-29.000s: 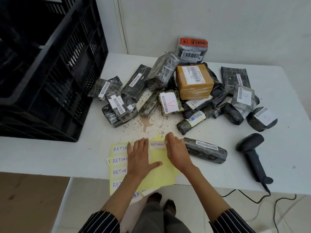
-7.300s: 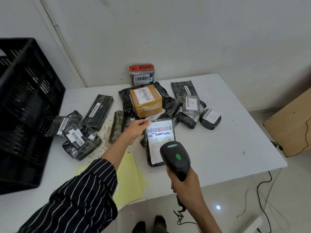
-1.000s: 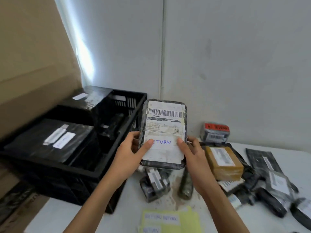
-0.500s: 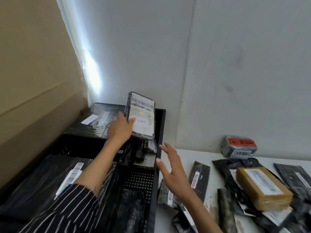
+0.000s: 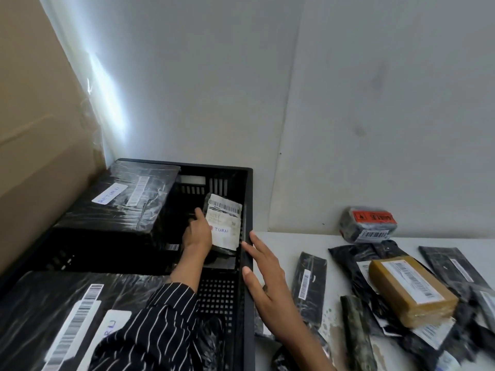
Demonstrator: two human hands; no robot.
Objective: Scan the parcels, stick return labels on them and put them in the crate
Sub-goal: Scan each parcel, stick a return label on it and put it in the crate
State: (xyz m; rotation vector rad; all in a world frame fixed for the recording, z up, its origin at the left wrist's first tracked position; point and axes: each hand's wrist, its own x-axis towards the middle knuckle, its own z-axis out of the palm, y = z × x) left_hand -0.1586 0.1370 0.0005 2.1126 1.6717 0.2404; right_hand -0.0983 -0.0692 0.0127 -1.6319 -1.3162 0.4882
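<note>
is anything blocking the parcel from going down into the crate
Nothing visible does. The left hand holds the return-labelled parcel already inside the black crate, over an open gap by its right wall, beside the large wrapped parcel.

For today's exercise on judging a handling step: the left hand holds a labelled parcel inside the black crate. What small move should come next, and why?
Probably let go: the left hand has the parcel, RETURN label on, low inside the crate, apparently resting on the contents there.
</note>
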